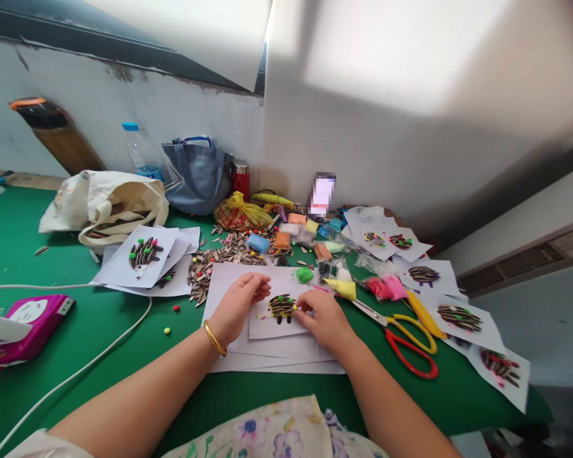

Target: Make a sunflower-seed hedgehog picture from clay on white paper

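Note:
A small white card [262, 327] lies on a stack of white paper [332, 366] in front of me. On it is a hedgehog picture [281, 308] made of striped sunflower seeds, with green and yellow clay balls and dark feet. My right hand [325, 316] is closed in a pinch at the hedgehog's right side, its fingertips at a small yellow clay ball [295, 308]. Over the card's upper left, my left hand [245, 301] has its fingers bent together above the paper; whatever they hold is hidden. A gold bangle is on the left wrist.
Loose sunflower seeds [229, 251] and clay packets [282, 240] lie beyond the paper. Scissors [394, 327] and a yellow cutter [424, 315] are at right. Finished cards [136, 273] lie on both sides. A white cable [109, 343] crosses the left; bags [198, 172] stand behind.

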`<action>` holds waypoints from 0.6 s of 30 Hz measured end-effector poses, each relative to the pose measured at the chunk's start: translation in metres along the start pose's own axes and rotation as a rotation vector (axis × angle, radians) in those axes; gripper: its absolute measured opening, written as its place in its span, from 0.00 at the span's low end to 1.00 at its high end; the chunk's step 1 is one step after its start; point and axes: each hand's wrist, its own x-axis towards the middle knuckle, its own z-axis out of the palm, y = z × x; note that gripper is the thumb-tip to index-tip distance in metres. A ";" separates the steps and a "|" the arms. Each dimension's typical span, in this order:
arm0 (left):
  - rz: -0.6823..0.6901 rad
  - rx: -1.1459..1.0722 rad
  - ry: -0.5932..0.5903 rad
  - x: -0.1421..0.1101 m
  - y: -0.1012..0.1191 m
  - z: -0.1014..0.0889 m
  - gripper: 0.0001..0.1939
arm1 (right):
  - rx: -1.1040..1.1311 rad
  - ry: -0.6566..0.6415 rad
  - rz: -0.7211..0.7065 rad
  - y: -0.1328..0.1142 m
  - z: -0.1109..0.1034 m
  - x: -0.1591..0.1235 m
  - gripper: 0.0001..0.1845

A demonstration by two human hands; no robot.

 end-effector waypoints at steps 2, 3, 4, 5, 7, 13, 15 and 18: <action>0.059 0.139 -0.020 -0.001 0.002 0.001 0.15 | -0.008 0.001 -0.004 -0.001 0.000 0.000 0.05; 0.093 0.222 -0.036 -0.002 0.002 0.001 0.14 | -0.014 0.003 -0.005 -0.001 0.000 0.000 0.05; 0.132 0.311 -0.054 -0.002 0.002 0.001 0.12 | -0.019 0.007 -0.004 -0.001 0.000 0.000 0.05; 0.179 0.408 -0.074 -0.003 0.001 0.001 0.10 | -0.022 0.011 -0.004 -0.001 0.000 0.000 0.06; 0.298 0.612 -0.125 -0.004 -0.001 0.001 0.06 | -0.020 0.020 -0.008 -0.001 0.000 -0.001 0.05; 0.542 1.024 -0.261 -0.011 -0.010 0.006 0.05 | -0.010 0.022 -0.021 -0.002 0.001 -0.001 0.04; 0.554 1.084 -0.269 -0.012 -0.012 0.008 0.06 | -0.011 0.021 -0.021 -0.003 0.001 -0.001 0.04; 0.552 1.125 -0.264 -0.012 -0.014 0.009 0.06 | -0.012 0.027 -0.024 -0.005 0.002 -0.001 0.04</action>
